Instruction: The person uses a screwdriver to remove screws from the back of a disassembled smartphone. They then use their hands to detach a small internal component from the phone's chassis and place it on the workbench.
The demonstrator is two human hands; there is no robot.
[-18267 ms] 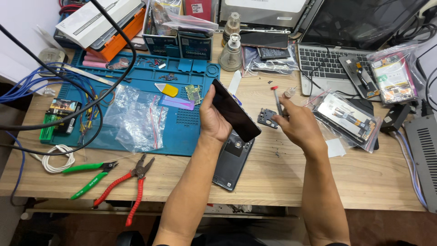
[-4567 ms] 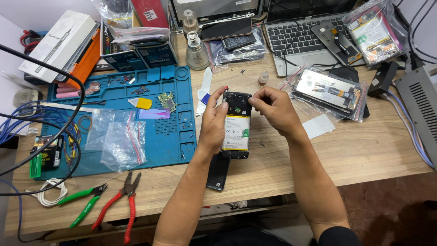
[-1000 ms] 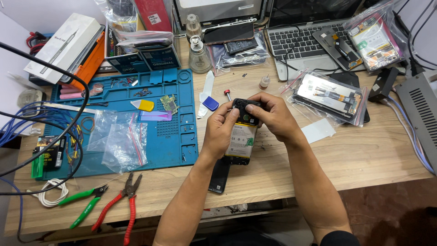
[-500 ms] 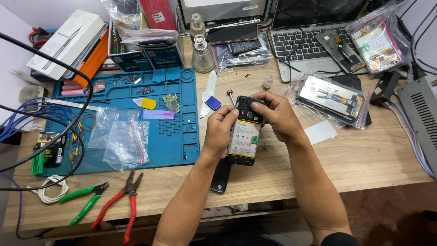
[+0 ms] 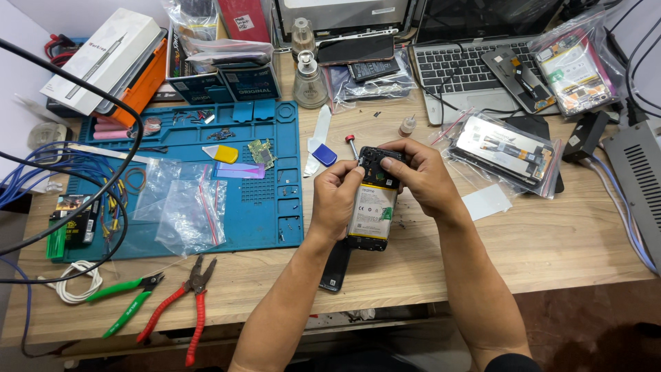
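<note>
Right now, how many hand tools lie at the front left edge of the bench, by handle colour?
Green-handled cutters: 1
Red-handled pliers: 1
Total: 2

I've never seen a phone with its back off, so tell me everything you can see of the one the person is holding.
The opened phone is a dark, slim slab held face down just above the wooden table, long axis running away from the person. Its back cover is off, showing a large pale battery in the middle and black parts at both ends. The left hand grips its left edge; the right hand presses fingers on the top end. A second dark slab lies partly under it.
</note>
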